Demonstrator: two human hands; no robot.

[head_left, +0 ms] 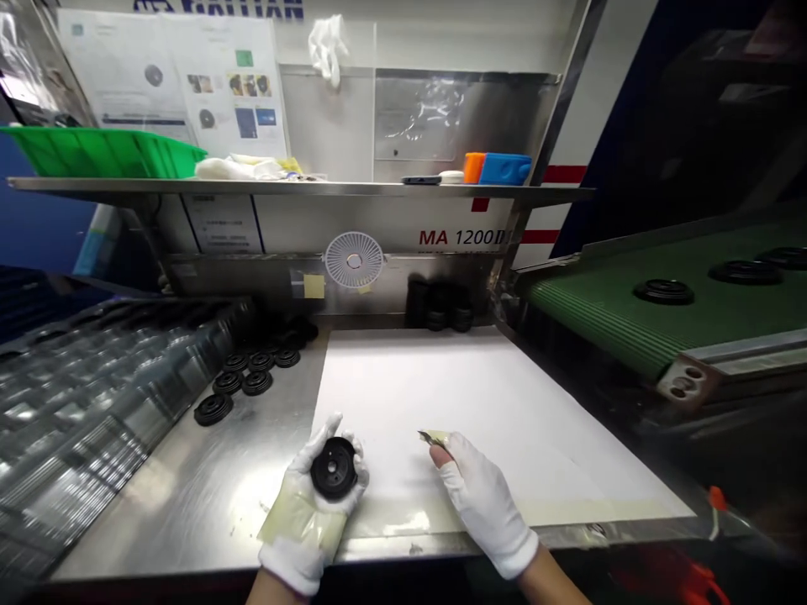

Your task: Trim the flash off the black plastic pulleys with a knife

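Observation:
My left hand (312, 504), in a white glove with a yellowish covering over the palm and wrist, is closed around a black round part (334, 468). This disc has a hole in its centre, and its face is turned up toward me. To its right, my gloved right hand (482, 496) pinches a small pointed blade (431, 438) whose tip points left. The thumb tip of that glove is bare. A gap separates the blade from the black part. Both hands are above the near edge of the white sheet (416, 378) on the metal table (245, 479).
Several black round parts (257, 382) lie left of the sheet, beside clear plastic trays (113, 428). More dark parts (441, 304) are stacked at the back. A green conveyor (605, 311) carries discs at right. Above, a metal shelf (353, 188) holds a green bin (107, 154); a fan (354, 260) hangs below.

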